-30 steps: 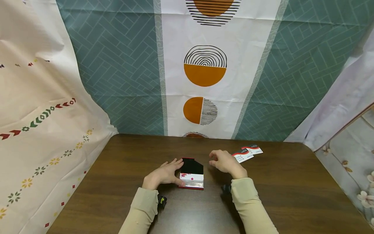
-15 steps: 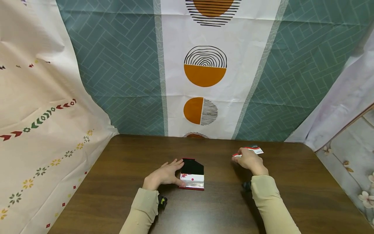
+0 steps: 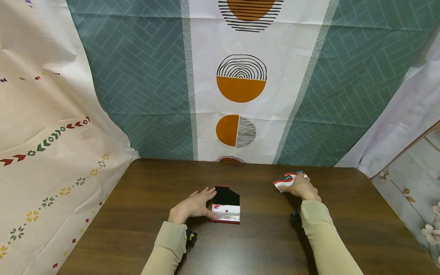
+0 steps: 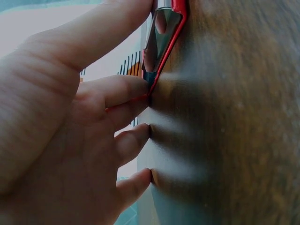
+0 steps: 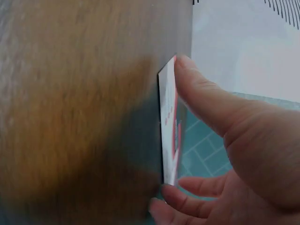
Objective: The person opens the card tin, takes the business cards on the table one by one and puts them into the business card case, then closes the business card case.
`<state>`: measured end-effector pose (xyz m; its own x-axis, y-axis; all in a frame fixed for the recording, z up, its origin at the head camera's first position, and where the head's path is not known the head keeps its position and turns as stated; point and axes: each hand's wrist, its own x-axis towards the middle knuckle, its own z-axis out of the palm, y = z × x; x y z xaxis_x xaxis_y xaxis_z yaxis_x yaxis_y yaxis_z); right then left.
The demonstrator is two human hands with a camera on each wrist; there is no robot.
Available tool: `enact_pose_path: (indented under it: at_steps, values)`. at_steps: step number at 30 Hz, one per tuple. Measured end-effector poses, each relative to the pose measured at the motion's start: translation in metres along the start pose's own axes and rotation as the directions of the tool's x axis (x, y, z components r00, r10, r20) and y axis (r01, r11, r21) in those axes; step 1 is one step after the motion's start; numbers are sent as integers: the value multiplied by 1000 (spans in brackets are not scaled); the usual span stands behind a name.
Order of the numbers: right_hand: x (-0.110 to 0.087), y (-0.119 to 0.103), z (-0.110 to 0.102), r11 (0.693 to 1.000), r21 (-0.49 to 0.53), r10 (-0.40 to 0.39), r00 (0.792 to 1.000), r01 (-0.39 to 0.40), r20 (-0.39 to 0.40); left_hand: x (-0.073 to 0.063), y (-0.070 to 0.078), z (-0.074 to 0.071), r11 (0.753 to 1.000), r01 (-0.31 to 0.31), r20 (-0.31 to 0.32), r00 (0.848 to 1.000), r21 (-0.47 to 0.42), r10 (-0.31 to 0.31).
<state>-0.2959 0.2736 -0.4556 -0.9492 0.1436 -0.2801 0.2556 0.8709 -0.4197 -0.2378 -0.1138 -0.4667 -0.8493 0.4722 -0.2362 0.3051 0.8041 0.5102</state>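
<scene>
A card case (image 3: 227,197) lies opened on the table, with a black inner lid, a white flap with pink print and a silvery metal part. My left hand (image 3: 193,205) rests at its left side, fingers spread and fairly straight. Its thumb touches the metal part and the index fingertip touches the lid's edge, as the case (image 4: 161,44) shows in the left wrist view. Farther right, my right hand (image 3: 302,188) grips a white business card (image 5: 167,112) by its edges between thumb and fingers. A second business card (image 3: 297,173) overlaps it behind, partly hidden by that hand.
The brown wooden table (image 3: 154,179) ends at a patterned cloth backdrop (image 3: 237,137). A cream cloth (image 3: 51,152) hangs along the left side, and a floral surface (image 3: 423,214) borders the table on the right.
My right hand has moved right from beside the case to the business cards and now grips the front one. The left hand and the case have stayed in place.
</scene>
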Motion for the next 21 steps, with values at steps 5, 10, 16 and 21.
enact_pose_path:
  at_steps: [5,10,16,21]
  values:
    - [2,-1,2,999,25,24,1000,-24,21,0,0,0,1000,2,-6,1000,-8,-2]
    - [2,-1,1,998,45,31,998,-33,51,0,0,1,1000,-2,-8,1000,-18,2]
    - [1,0,-1,995,103,-4,999,-1,43,1,-1,3,1000,-11,-4,1000,-16,11]
    - [-1,0,1,988,152,-42,999,38,21,0,-1,1,1000,-7,-11,1000,-21,7]
